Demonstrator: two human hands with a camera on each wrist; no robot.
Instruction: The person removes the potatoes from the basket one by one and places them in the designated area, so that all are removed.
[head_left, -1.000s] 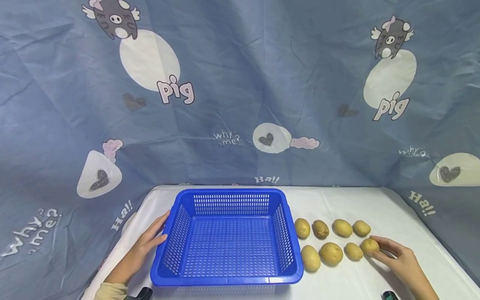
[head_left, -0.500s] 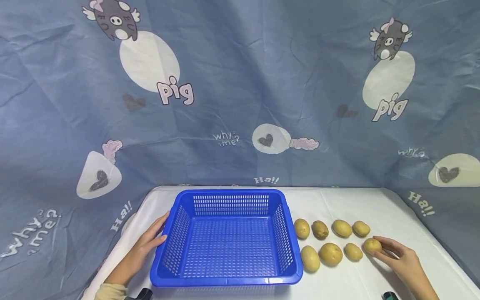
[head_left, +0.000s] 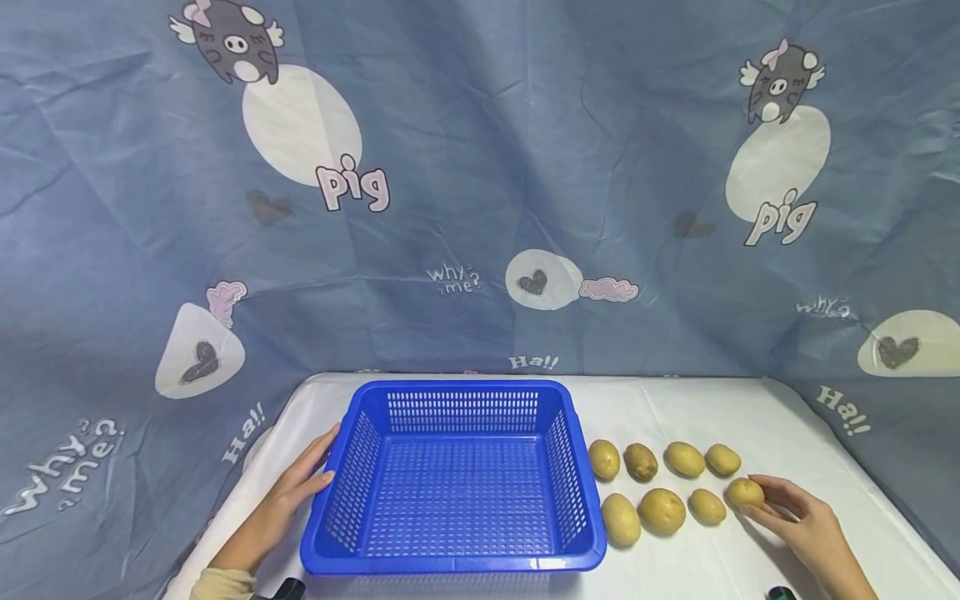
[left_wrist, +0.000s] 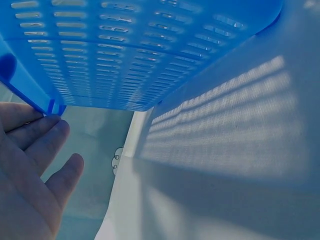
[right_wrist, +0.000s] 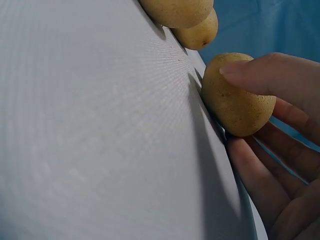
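Small tan potato point(head_left: 745, 492) on table

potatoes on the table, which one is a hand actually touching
The potato at the right end of the near row: the right hand has its fingers around it. The other seven lie untouched.

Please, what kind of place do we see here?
Probably a staged recording setup, not a real kitchen: a table under white cloth, a cartoon pig curtain as backdrop, and potatoes in neat rows beside an empty blue basket.
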